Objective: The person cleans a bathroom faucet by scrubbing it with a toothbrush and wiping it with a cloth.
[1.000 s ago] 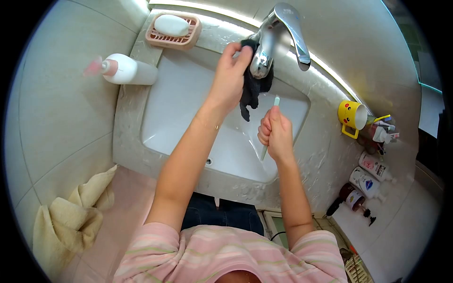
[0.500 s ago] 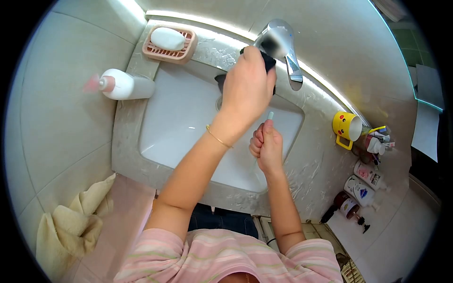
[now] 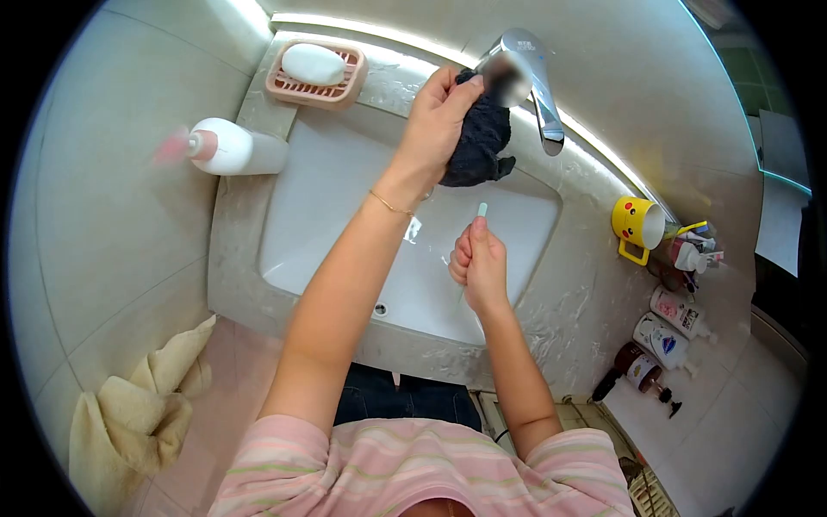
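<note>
My left hand (image 3: 438,125), with a thin bracelet at its wrist, pinches a dark crumpled cloth (image 3: 480,142) at the upper edge. The cloth hangs over the back of the white sink (image 3: 332,215), right beside the chrome faucet (image 3: 527,56); whether they touch I cannot tell. Lower down, over the basin's right part, my right hand (image 3: 482,267) is closed around a slim pale-green stick (image 3: 482,209). Its rounded end pokes up past the thumb, and my fingers hide most of the rest.
A white soap bar sits in a pink soap dish (image 3: 284,86) on the back left corner. Left of the sink is a white pump bottle (image 3: 228,148). At right are a yellow mug (image 3: 629,222) and several bottles (image 3: 662,340). A cream towel (image 3: 138,405) lies at lower left.
My left hand has turned and shifted slightly left, and much more of the dark cloth now shows, hanging down. My right hand keeps its grip on the stick, a little further left.
</note>
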